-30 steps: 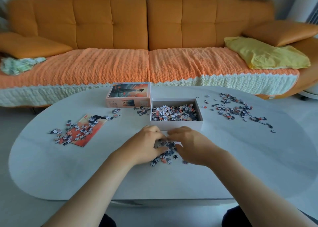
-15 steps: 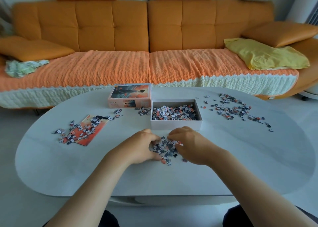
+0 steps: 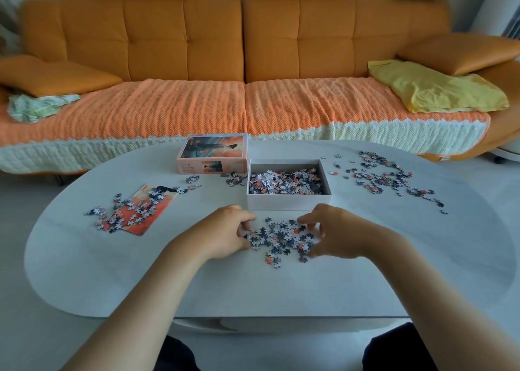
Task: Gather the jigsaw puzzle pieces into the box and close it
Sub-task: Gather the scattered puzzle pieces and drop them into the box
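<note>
Left hand (image 3: 222, 234) fingertips obscured beside pieces (image 3: 281, 237)

Table (image 3: 112, 272) plain pale grey-white. Box (image 3: 288, 203) white. Puzzle pieces (image 3: 281, 237) mixed white, grey, black, coral. Lid (image 3: 212, 156) pale pink, orange-and-dark picture on top. Card (image 3: 152, 215) near the table's left edge orange with a black patch. Sofa (image 3: 183, 38) orange, tufted; throw (image 3: 168, 103) ribbed orange, cream border. Yellow cloth (image 3: 439, 92); green-white patterned cloth (image 3: 36, 107).

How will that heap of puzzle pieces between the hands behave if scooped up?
The heap is made of loose, separate pieces, so it will probably spill rather than lift whole. The pieces look thin and light. On the smooth table they should slide easily.
</note>
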Action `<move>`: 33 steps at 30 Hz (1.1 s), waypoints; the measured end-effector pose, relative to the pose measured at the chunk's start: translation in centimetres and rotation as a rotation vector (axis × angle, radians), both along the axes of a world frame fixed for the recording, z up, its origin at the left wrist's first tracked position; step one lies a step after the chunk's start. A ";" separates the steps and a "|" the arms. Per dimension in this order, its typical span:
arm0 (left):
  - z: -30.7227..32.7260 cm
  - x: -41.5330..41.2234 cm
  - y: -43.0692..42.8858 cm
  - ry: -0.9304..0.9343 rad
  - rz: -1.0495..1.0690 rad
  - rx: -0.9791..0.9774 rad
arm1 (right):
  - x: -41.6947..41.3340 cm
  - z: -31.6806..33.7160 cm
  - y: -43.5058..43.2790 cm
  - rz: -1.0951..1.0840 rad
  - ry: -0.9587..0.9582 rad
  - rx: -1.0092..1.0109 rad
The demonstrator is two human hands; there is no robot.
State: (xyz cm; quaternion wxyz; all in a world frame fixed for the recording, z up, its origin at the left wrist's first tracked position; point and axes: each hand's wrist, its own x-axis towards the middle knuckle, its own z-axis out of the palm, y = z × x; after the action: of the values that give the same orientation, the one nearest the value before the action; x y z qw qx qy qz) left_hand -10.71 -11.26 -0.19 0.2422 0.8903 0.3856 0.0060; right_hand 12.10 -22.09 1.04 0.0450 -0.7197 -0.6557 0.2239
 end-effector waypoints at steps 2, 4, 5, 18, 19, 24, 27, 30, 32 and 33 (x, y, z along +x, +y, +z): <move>-0.3 0.8 -0.2 -0.059 0.004 -0.008 | -0.4 -0.2 0.5 -0.006 0.044 0.039; -0.4 1.3 -0.2 -0.079 -0.006 -0.014 | -0.7 -0.2 0.9 -0.007 0.042 0.055; -0.4 1.4 -0.1 -0.074 -0.012 -0.020 | -0.8 -0.2 1.0 -0.008 0.037 0.058; -0.8 3.4 -0.5 -0.102 -0.078 0.046 | -3.3 -0.7 2.2 -0.002 0.050 0.094; -0.8 3.4 -0.4 -0.112 -0.070 0.051 | -3.3 -0.8 2.2 -0.023 0.062 0.118; -0.8 3.4 -0.2 -0.153 -0.035 0.049 | -3.4 -0.8 2.6 -0.081 0.132 0.206; -0.5 3.4 0.2 -0.206 0.015 -0.016 | -3.3 -0.7 3.1 -0.124 0.183 0.206; 0.3 3.5 0.7 -0.281 0.050 -0.060 | -3.2 0.2 3.5 -0.134 0.203 0.261; 1.1 3.8 1.3 -0.342 0.072 -0.068 | -2.8 1.0 3.9 -0.144 0.221 0.349; 1.5 4.0 1.7 -0.375 0.084 -0.059 | -2.6 1.5 4.2 -0.156 0.236 0.394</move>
State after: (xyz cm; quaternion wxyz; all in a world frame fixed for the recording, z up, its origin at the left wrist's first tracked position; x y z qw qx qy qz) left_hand -6.75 -9.55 1.29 0.3352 0.8493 0.3704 0.1708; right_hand 9.52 -17.90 2.50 0.2780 -0.7143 -0.6194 0.1698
